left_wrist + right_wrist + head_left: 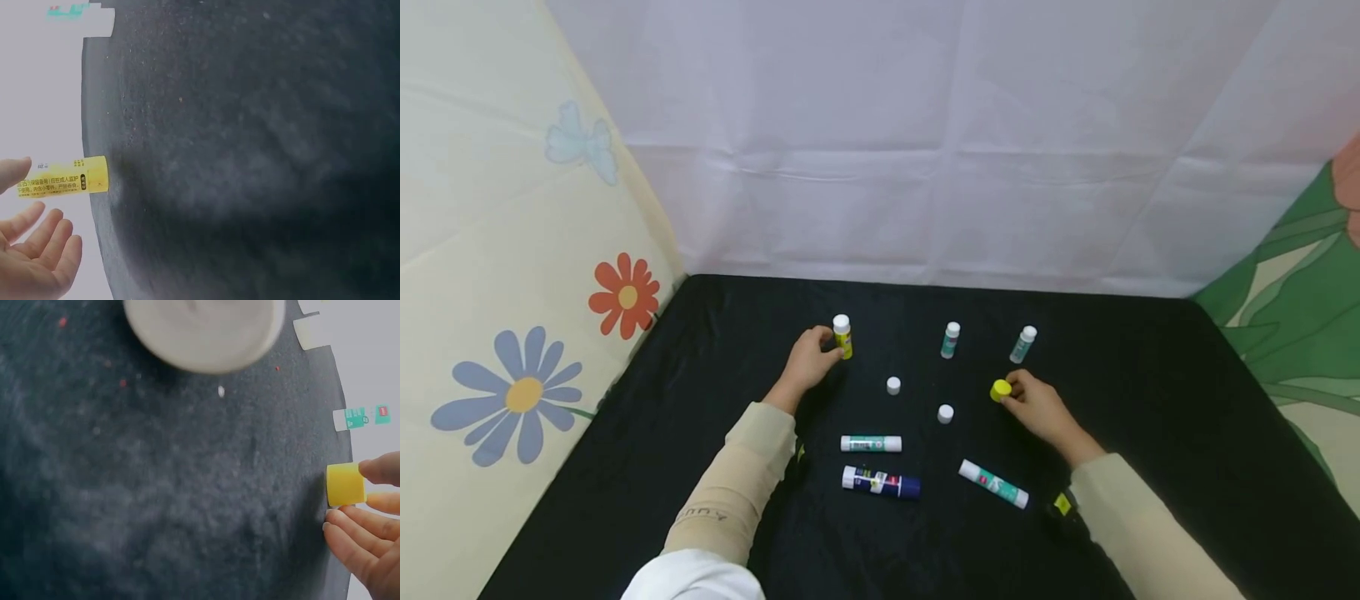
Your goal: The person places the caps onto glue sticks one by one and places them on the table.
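Note:
A yellow glue stick with a white top (843, 337) stands upright at the back of the black table. My left hand (808, 360) is around it, thumb and fingers parted on either side; the left wrist view shows a gap between the lower fingers and the yellow barrel (62, 177). Between thumb and index finger, my right hand (1043, 410) pinches a yellow cap (345, 484) that sits on the table. Beyond that hand a teal glue stick (1022, 344) stands, and another teal glue stick (951, 340) is upright further left.
Two small white caps, a left one (892, 385) and a right one (945, 414), sit mid-table. Nearer lie a teal glue stick (871, 443), a dark blue glue stick (881, 482) and a slanted teal glue stick (994, 483). A white cloth (940, 192) hangs behind the table.

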The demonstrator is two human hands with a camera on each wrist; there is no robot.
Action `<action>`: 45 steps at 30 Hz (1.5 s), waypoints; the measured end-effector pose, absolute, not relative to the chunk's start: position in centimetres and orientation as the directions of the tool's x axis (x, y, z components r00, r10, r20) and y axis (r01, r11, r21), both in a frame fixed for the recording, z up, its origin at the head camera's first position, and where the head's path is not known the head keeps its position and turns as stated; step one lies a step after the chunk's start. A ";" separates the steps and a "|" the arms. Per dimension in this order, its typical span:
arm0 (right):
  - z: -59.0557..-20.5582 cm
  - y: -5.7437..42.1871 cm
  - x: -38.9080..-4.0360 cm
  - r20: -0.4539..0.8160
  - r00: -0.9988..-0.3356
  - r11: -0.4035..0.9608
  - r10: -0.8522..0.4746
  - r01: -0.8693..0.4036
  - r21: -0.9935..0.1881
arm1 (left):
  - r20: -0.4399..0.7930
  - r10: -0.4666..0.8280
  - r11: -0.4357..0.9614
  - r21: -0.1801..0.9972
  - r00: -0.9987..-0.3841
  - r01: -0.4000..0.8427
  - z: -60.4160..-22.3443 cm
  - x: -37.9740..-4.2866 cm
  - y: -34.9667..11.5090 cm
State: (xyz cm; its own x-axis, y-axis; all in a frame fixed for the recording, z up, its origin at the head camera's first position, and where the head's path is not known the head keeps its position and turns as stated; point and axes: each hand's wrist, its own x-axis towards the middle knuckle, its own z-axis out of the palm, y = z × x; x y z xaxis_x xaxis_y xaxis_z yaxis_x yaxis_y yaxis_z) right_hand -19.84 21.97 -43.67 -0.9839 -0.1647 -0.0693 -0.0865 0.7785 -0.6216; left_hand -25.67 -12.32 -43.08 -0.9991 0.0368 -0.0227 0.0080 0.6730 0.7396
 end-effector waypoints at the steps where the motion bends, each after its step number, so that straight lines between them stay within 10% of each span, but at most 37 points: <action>1: -43.7 21.9 -19.9 -0.069 -0.984 0.780 -0.162 -0.085 -0.620 | -0.020 0.034 0.670 0.743 -0.999 0.007 -43.1 -25.7 -12.3; 45: -44.0 21.4 -19.7 0.039 -0.980 0.793 -0.195 -0.181 -0.582 | 0.030 -0.031 0.598 0.802 -0.999 0.005 -43.7 -26.1 -11.2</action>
